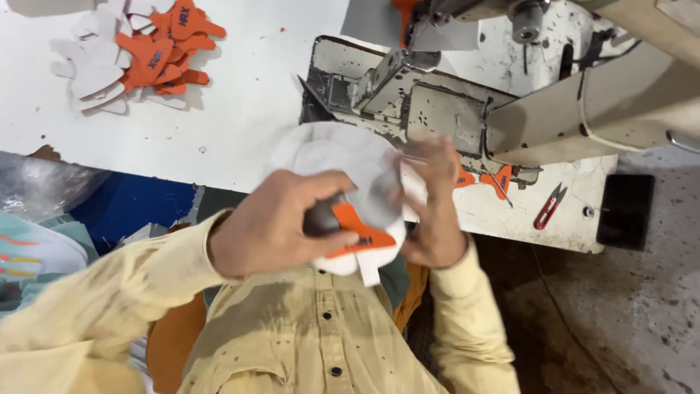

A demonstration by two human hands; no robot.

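Note:
My left hand (273, 222) grips a white shoe-upper piece (339, 157) that carries an orange patch (357, 226); the thumb presses beside the patch. My right hand (437, 211) holds the same white piece from the right side, fingers curled over its edge. It looks blurred, and a thin thread-like line runs from its fingertips. Both hands hover close to my chest, just in front of the table edge, below the sewing machine (452, 109).
A heap of orange and white cut pieces (138, 58) lies at the table's (240, 109) far left. Orange patches (499, 181), red thread snips (547, 208) and a flat black object (623, 211) sit by the machine base. Plastic-wrapped material (36, 190) is on the left.

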